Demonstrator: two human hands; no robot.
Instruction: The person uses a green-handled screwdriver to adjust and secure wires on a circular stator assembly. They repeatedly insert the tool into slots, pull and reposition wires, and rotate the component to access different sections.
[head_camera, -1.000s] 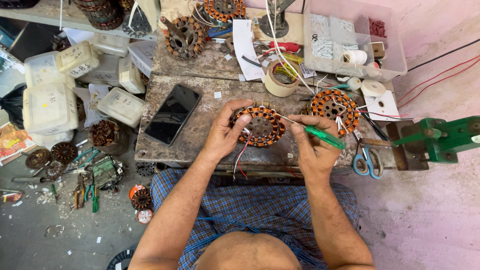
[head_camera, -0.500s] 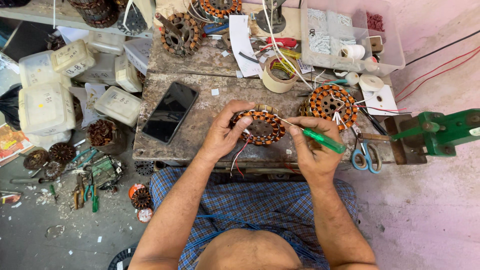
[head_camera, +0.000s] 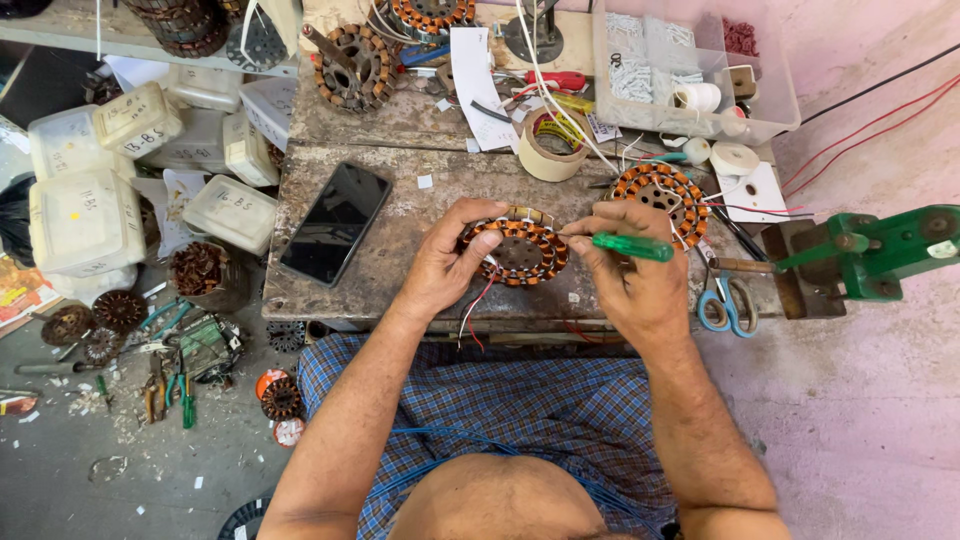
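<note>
Near the front edge of the worktop (head_camera: 400, 215), the left hand (head_camera: 440, 265) has its grip clamped on the rim of a copper-wound stator ring (head_camera: 520, 253), thumb on the near side and fingers curled over the far edge, holding it on the worn surface. Touching the ring's right side, the right hand (head_camera: 630, 275) has its grip closed around a green-handled screwdriver (head_camera: 630, 246), its tip at the windings. Just right lies a second wound stator (head_camera: 660, 192), with blue-handled scissors (head_camera: 725, 305) near the edge. Left of the hands rests a black phone (head_camera: 335, 223); behind them sits a roll of tape (head_camera: 550, 145) and a clear plastic box (head_camera: 690, 70).
</note>
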